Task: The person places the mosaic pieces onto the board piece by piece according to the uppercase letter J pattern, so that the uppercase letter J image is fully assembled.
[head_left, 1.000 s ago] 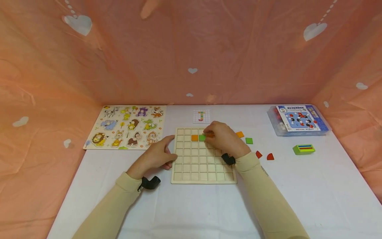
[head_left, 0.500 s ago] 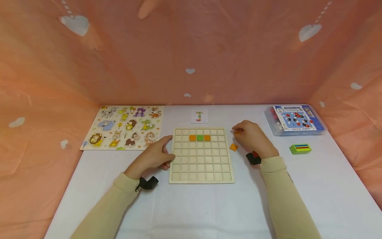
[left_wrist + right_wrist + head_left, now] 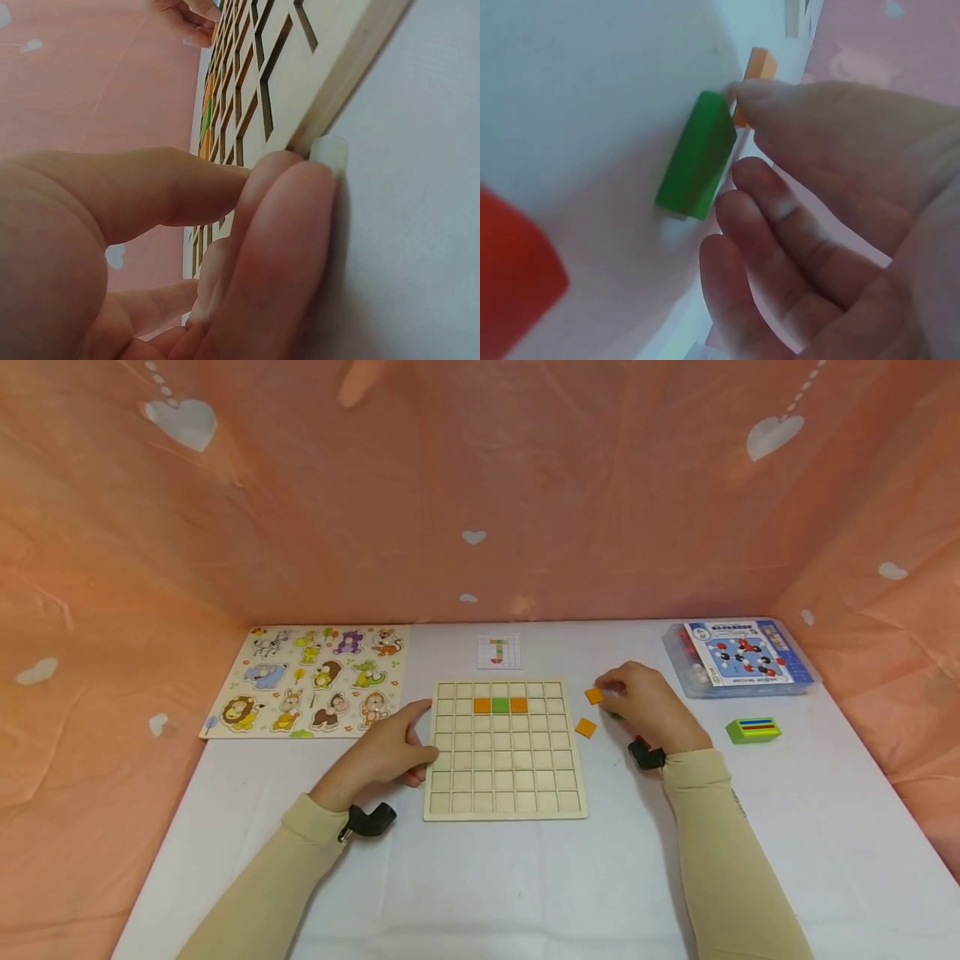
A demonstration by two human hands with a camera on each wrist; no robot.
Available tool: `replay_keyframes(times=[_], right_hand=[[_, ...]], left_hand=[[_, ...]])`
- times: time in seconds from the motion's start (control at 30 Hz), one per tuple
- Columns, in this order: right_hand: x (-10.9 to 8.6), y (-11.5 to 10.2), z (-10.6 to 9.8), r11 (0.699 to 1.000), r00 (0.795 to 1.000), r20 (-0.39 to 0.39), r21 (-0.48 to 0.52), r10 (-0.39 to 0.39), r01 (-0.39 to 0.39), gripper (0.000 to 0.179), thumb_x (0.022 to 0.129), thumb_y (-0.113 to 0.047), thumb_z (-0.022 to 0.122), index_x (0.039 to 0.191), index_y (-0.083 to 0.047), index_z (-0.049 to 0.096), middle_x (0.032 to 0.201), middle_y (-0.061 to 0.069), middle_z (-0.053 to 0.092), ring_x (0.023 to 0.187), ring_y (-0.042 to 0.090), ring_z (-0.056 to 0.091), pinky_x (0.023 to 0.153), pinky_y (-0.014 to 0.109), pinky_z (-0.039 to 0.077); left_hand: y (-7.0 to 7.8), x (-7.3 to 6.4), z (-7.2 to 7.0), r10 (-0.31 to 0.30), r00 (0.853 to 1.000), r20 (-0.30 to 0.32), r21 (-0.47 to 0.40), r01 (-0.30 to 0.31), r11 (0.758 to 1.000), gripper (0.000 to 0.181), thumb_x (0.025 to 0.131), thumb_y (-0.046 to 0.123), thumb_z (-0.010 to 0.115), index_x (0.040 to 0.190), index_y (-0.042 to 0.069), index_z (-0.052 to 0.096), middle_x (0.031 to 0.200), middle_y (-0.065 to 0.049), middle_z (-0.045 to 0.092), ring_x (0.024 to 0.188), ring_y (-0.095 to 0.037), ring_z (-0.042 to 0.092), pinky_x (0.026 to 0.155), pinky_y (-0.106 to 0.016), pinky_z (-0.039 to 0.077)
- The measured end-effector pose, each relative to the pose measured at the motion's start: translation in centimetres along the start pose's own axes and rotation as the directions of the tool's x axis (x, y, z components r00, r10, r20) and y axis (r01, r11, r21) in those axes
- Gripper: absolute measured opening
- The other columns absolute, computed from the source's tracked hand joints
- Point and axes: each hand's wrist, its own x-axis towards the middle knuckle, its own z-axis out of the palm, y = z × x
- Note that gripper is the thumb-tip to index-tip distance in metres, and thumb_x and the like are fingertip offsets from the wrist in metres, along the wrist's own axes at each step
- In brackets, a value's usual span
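A square wooden grid board (image 3: 506, 760) lies on the table, with an orange, a green (image 3: 500, 705) and another orange tile in a row in its second row of cells. My left hand (image 3: 382, 752) holds its left edge, thumb over the rim and other fingers curled against the side in the left wrist view. Right of the board, my right hand (image 3: 645, 702) pinches an orange square tile (image 3: 594, 695). A loose green tile (image 3: 697, 157) lies beside those fingertips, mostly hidden in the head view. A second loose orange tile (image 3: 586, 727) rests nearer the board.
A small pattern card (image 3: 499, 652) lies behind the board. An animal puzzle (image 3: 307, 681) is at the left. At the right are a clear plastic box (image 3: 742, 658) and a green block with striped top (image 3: 753, 731). A red piece (image 3: 514, 277) sits near my right wrist.
My right hand has left an orange tile in the board beside the green one and moved right to the loose tiles, where it pinches another orange one. The left hand stays put.
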Motion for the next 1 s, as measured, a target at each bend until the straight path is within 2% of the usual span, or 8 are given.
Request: replay_keyframes(times=[0.33,0.63,0.87,1.0], right_hand=[[0.07,-0.05,0.17,0.999,1.0,-0.007,-0.022,-0.025,0.025,0.029,0.1,-0.008,0.072,0.128,-0.001,0.076,0.118,0.02,0.067,0.106,0.036,0.059,0.1,0.053,0.055],[0.27,-0.35,0.18,0.999,1.0,-0.001,-0.031,-0.019,0.019,0.029,0.101,-0.01,0.073,0.129,-0.003,0.076,0.121,0.019,0.068,0.109,0.035,0.06,0.103,0.053,0.056],[0.4,-0.48,0.27,0.999,1.0,-0.003,-0.041,-0.017,0.017,0.025,0.1,-0.013,0.075,0.123,-0.003,0.078,0.116,0.018,0.068,0.105,0.034,0.058,0.099,0.05,0.055],[0.47,-0.48,0.44,0.999,1.0,-0.006,-0.048,-0.027,0.026,0.025,0.1,-0.016,0.077,0.121,-0.003,0.079,0.118,0.018,0.07,0.107,0.035,0.061,0.102,0.053,0.056]], left_hand=[[-0.01,-0.02,-0.07,0.005,1.0,0.001,0.009,-0.005,1.0,0.09,0.097,0.011,0.073,0.173,0.016,0.025,0.083,-0.013,0.069,0.063,-0.019,0.073,0.063,-0.033,0.068],[0.11,-0.11,-0.11,0.008,1.0,0.002,0.02,-0.008,1.0,0.09,0.097,0.012,0.073,0.173,0.015,0.025,0.082,-0.012,0.069,0.063,-0.018,0.074,0.062,-0.031,0.067],[-0.06,-0.07,-0.09,0.017,1.0,-0.005,0.002,-0.017,1.0,0.09,0.096,0.011,0.073,0.172,0.016,0.026,0.084,-0.012,0.068,0.064,-0.018,0.073,0.063,-0.033,0.068],[-0.02,-0.18,0.02,0.024,1.0,-0.009,-0.007,-0.024,1.0,0.09,0.095,0.011,0.074,0.172,0.015,0.028,0.084,-0.012,0.068,0.064,-0.018,0.072,0.064,-0.033,0.068]])
